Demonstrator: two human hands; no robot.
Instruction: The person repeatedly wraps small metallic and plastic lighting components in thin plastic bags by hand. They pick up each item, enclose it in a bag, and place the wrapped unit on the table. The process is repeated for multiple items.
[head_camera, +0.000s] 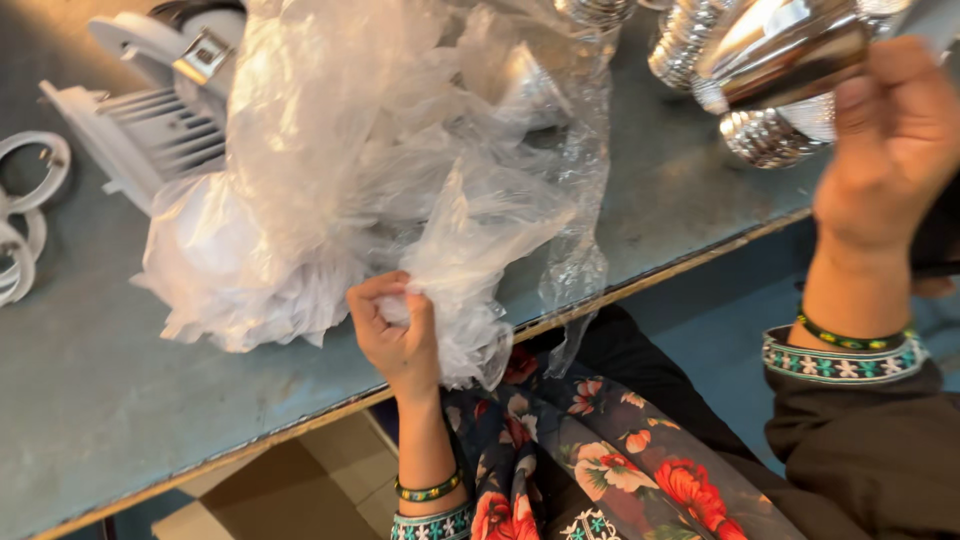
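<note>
**Head view: bag in one hand, shiny cup in the other**

Head camera looks down; the left hand (395, 330) is pinched tight on the crinkly clear plastic bag (400, 170), at 6 o'clock of the pile on the grey-blue table (90, 400); the right hand (890, 150), at 2 o'clock, is closed around a shiny silver metal reflector cup (780, 50); best to keep the bag mouth wide and the cup steady; a white finned lamp body (150, 130) lies at 10 o'clock.

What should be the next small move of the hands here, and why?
Probably pull the clear plastic bag further off with the left hand, which grips its bunched corner at the table edge. The right hand already holds a shiny reflector lifted above the table.
</note>
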